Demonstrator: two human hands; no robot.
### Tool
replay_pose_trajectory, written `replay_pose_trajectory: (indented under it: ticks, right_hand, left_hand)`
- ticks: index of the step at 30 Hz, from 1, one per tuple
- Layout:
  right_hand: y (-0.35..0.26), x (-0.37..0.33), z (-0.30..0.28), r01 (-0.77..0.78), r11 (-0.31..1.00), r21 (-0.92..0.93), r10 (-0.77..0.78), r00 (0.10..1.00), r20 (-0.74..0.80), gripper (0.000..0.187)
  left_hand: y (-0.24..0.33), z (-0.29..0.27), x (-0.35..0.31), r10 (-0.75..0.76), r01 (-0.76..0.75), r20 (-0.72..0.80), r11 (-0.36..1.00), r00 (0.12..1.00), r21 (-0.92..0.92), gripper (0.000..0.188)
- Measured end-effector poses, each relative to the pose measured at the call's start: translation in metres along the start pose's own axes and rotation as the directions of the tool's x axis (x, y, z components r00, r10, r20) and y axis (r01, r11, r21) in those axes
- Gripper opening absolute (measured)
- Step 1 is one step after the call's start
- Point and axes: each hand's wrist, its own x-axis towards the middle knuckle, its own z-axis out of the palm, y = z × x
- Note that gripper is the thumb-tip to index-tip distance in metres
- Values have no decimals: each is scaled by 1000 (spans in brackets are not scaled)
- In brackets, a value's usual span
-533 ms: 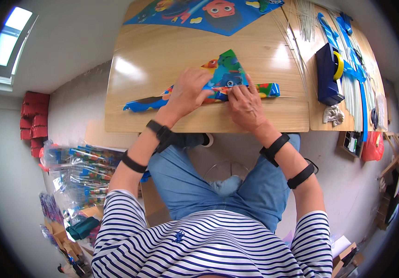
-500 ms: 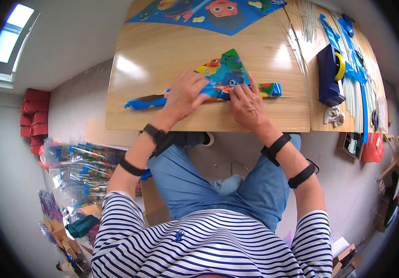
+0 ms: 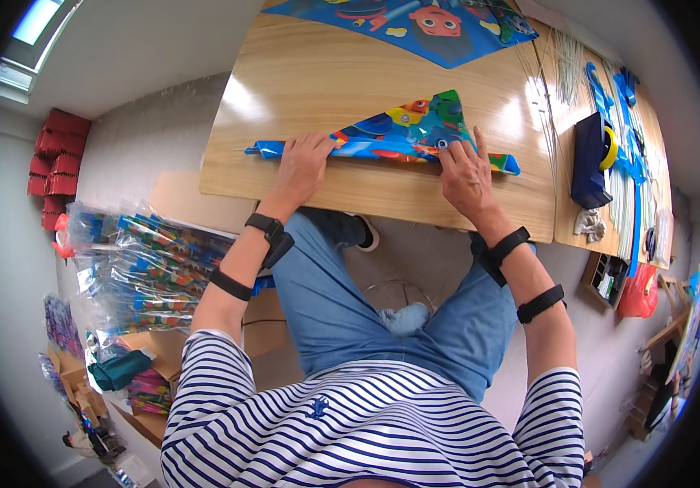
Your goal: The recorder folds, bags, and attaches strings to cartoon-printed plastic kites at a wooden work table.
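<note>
A colourful printed kite (image 3: 405, 122) lies on the wooden table (image 3: 350, 189) in front of me, its near side rolled into a narrow blue tube. The upper part is still flat and rises to a green corner. Toward the roll's left end, my left hand (image 3: 305, 167) is closed on it, fingers over the top. My right hand (image 3: 468, 180) pinches the roll toward its right end, with one finger stretched up along the flat part. A thin rod tip (image 3: 241, 150) sticks out at the left end. My palms hide part of the roll.
Another blue printed kite (image 3: 447, 50) is spread at the table's far edge. On the right are a dark blue tape dispenser (image 3: 589, 167), thin pale rods (image 3: 568, 65), blue ribbons (image 3: 637, 175) and a crumpled cloth (image 3: 590, 224). Bagged kites (image 3: 154, 272) are piled at lower left.
My left hand has slid left along the roll, away from the right hand. The roll now looks straighter, and the dark patch at its left end no longer shows. The head view has shifted.
</note>
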Motion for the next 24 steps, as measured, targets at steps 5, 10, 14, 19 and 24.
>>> replay_pose_trajectory:
  ticks: [5, 10, 14, 19, 24]
  right_hand:
    - [16, 8, -11, -233, 957, 170, 189, 952, 241, 14]
    - [24, 12, -21, -439, 882, 170, 307, 810, 499, 18]
    - [25, 17, -15, -354, 934, 50, 268, 787, 556, 14]
    - [30, 24, -12, -295, 955, 21, 231, 786, 573, 14]
    - [28, 29, -20, -329, 944, 12, 252, 744, 619, 16]
  left_hand:
    - [-15, -7, 9, -45, 52, 95, 996, 994, -70, 23]
    - [-17, -12, 31, -168, 235, 368, 961, 915, -146, 25]
    - [-3, -17, 34, -170, 178, 292, 984, 941, 2, 25]
    - [33, -11, 28, 130, -129, 124, 991, 984, -21, 29]
    - [68, 11, 19, 185, -183, 124, 983, 975, -26, 38]
